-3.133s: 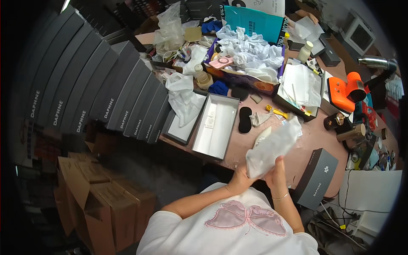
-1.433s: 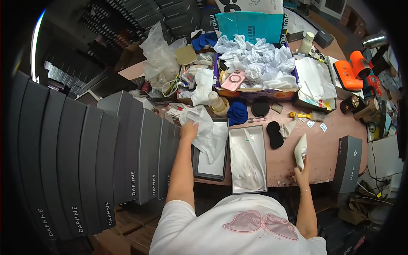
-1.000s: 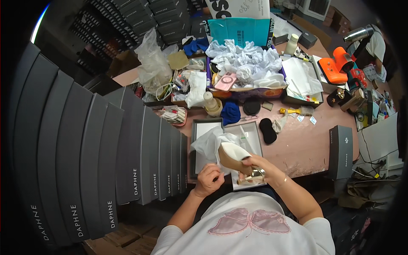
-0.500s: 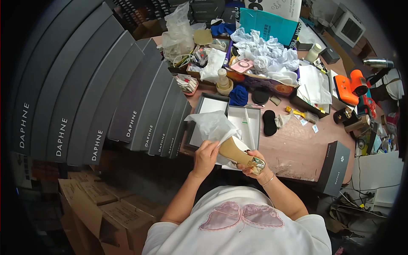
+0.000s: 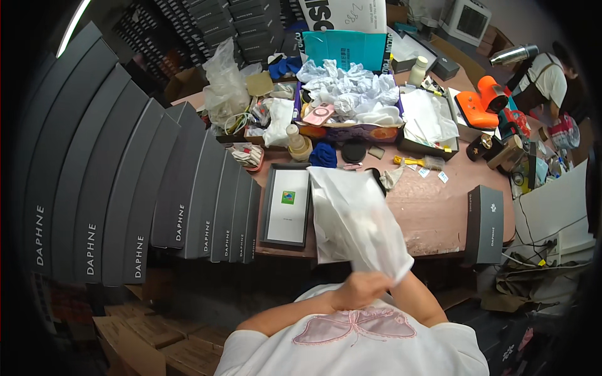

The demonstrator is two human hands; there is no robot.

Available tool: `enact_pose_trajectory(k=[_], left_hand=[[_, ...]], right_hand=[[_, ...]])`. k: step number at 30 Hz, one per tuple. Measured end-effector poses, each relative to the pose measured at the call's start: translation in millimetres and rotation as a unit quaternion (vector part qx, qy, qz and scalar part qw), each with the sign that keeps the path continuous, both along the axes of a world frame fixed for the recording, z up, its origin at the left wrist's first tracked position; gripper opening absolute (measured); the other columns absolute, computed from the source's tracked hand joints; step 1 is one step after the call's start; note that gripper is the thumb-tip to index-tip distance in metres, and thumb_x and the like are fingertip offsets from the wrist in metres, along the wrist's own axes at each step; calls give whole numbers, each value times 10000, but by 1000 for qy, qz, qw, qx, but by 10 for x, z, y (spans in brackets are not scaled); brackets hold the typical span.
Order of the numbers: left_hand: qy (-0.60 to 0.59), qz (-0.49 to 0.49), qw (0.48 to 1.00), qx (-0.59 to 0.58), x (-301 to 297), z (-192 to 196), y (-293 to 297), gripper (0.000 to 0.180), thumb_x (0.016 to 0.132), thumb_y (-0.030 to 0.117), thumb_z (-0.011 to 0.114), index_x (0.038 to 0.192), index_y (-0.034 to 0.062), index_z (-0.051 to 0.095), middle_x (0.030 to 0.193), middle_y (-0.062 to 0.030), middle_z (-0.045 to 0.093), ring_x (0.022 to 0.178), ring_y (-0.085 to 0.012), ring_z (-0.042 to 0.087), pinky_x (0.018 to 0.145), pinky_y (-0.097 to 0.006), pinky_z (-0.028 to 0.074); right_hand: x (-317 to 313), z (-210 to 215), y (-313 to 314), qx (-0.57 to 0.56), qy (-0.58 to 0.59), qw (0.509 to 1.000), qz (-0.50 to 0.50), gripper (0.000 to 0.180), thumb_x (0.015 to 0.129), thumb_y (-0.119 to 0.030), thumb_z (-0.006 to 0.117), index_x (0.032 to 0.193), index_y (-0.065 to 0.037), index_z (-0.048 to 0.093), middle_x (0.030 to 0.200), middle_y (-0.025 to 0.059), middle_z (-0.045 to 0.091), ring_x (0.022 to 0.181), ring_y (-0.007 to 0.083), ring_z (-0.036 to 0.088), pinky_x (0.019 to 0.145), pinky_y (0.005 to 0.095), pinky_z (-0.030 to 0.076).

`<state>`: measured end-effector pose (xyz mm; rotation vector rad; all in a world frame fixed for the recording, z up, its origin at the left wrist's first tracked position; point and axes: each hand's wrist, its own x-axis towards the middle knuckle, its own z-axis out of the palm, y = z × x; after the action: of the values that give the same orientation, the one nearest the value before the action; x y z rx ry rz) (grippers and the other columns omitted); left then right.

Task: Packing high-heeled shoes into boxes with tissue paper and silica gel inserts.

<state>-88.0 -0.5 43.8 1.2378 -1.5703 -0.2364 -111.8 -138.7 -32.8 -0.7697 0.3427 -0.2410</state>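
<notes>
A thin white bag (image 5: 351, 207) hangs spread out before my chest, over the table's front edge. My left hand (image 5: 364, 289) is closed on its lower end, close to my shirt. From the right my forearm (image 5: 421, 302) reaches up behind the bag, whose cloth hides the fingers of my right hand. A faint pinkish-beige shape shows through the bag; I cannot make out whether it is the hand or the shoe. Left of the bag lies a dark grey shoebox part (image 5: 266, 216), white inside with a small green label.
Tall stacks of grey shoeboxes (image 5: 113, 182) line the left side. A closed grey shoebox (image 5: 486, 225) stands at the table's right end. Toward the back are a box of crumpled white paper (image 5: 351, 94), a yellow-handled brush (image 5: 417, 161) and an orange device (image 5: 480, 106). Another person (image 5: 542, 88) is at far right.
Half a second ago both hands held a gold-toed shoe with a beige sole beside thin white material. Now the white bag is spread over that spot, hiding the shoe; my left hand has come down and rightward.
</notes>
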Motion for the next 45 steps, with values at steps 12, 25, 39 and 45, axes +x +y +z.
enact_pose_trajectory(k=[12,25,39,45], left_hand=[[711,87,685,128,1306,-567,704,931,753,437,761,1454,101,250,1398,-96,417,1273,-266,420,1067,-448,341],[449,25,853,264,1779,172,154,943,697,27,756,1491,108,254,1276,-83,532,1147,-184,518,980,-310,424],[-336,64,749,568,1690,-1489,-590,381,903,375,490,1050,94,702,1236,-99,587,1323,-319,360,1072,-685,29],[-233,158,872,401,1615,-1558,-274,525,820,362,599,1275,108,536,1333,-105,497,1292,-325,374,1064,-686,46]], right_hand=[[597,-180,1173,-145,78,973,-160,449,936,-282,533,1305,-31,486,1263,154,533,1130,254,522,951,375,438],[160,99,158,-50,-21,996,66,965,722,-446,794,1463,-90,290,1425,83,423,1298,226,419,1088,404,333],[107,195,-644,-109,188,973,81,610,857,-274,700,1351,-27,440,1246,89,559,1076,167,556,895,360,505],[1076,-352,-489,-769,154,604,-141,454,758,-152,668,1173,-1,563,1162,226,584,1063,395,564,926,397,458]])
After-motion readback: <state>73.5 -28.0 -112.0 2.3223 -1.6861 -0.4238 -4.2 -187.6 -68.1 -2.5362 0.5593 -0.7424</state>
